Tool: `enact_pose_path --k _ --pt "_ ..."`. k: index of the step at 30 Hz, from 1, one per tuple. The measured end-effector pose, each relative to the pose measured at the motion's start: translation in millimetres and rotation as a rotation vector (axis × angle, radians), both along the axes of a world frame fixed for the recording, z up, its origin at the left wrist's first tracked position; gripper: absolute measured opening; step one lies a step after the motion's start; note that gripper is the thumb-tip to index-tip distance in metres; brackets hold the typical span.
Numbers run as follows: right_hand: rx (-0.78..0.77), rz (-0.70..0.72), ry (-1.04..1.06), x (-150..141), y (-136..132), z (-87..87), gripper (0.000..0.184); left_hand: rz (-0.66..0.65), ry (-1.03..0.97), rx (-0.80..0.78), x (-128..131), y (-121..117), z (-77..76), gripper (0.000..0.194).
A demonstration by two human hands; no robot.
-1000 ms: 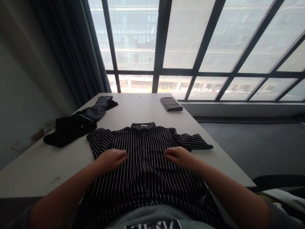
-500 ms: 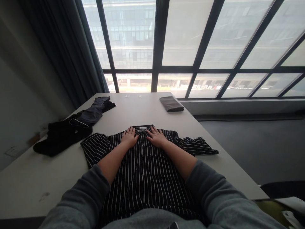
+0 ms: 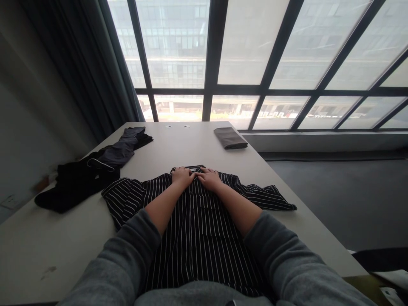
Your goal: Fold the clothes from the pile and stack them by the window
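Observation:
A black shirt with thin white stripes (image 3: pixel 199 231) lies spread face up on the pale table (image 3: pixel 63 238), collar away from me and both short sleeves out to the sides. My left hand (image 3: pixel 182 176) and my right hand (image 3: pixel 208 178) meet at the collar, almost touching each other. The fingers of both are bent and pressed onto the collar fabric, which they seem to pinch. My grey sleeves are pushed up to the elbows.
A heap of dark clothes (image 3: pixel 83 176) lies at the table's left edge. A folded grey cloth (image 3: pixel 230 138) sits at the far right corner. Beyond the table stand large windows, with a dark curtain (image 3: pixel 95 72) on the left. Dark floor lies to the right.
Both hands slid up the shirt from the chest to the collar. They lay flat and apart half a second ago; now they are drawn together with fingers curled.

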State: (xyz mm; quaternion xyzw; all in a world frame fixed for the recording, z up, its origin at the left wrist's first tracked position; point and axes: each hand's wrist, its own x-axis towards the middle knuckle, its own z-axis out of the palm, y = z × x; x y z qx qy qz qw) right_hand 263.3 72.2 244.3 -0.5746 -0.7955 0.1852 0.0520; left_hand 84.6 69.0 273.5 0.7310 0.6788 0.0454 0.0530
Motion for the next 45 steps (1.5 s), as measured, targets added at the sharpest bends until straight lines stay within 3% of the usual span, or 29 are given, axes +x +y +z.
enact_pose_path --k 5,11,15,22,26,30,32,37,42,45 --pt "0.065 -0.044 0.025 -0.4 22.4 11.9 0.045 -0.021 -0.064 0.019 11.5 1.0 -2.0 0.031" --pt "0.15 0.398 0.023 18.4 65.6 40.8 0.028 -0.128 -0.113 0.045 2.9 -1.0 16.2 0.033" --pt "0.141 0.544 -0.006 36.9 88.1 63.8 0.018 -0.201 -0.123 0.03 -8.6 4.6 29.0 0.036" --pt "0.06 0.518 -0.121 46.8 86.8 82.9 0.021 -0.328 -0.157 -0.039 -32.0 18.5 32.7 0.038" --pt "0.149 0.352 -0.134 47.1 68.5 77.4 0.029 -0.324 -0.154 -0.08 -56.4 27.8 24.3 0.048" --pt "0.192 0.123 -0.115 37.1 34.7 59.7 0.042 -0.236 -0.07 -0.115 -82.5 29.8 13.2 0.037" --pt "0.132 0.115 -0.115 28.3 18.1 47.7 0.043 -0.183 -0.028 -0.125 -87.6 28.1 10.9 0.043" --pt "-0.039 0.051 -0.115 13.0 -6.6 20.9 0.068 -0.035 0.066 -0.064 -73.6 6.7 8.5 0.059" --pt "0.045 0.046 -0.104 5.2 -25.8 10.0 0.07 -0.096 0.108 -0.089 -58.7 -36.0 -9.6 0.065" --pt "-0.011 0.086 -0.047 -1.8 -36.4 8.6 0.07 -0.151 0.106 -0.05 -63.2 -40.7 -11.3 0.06"
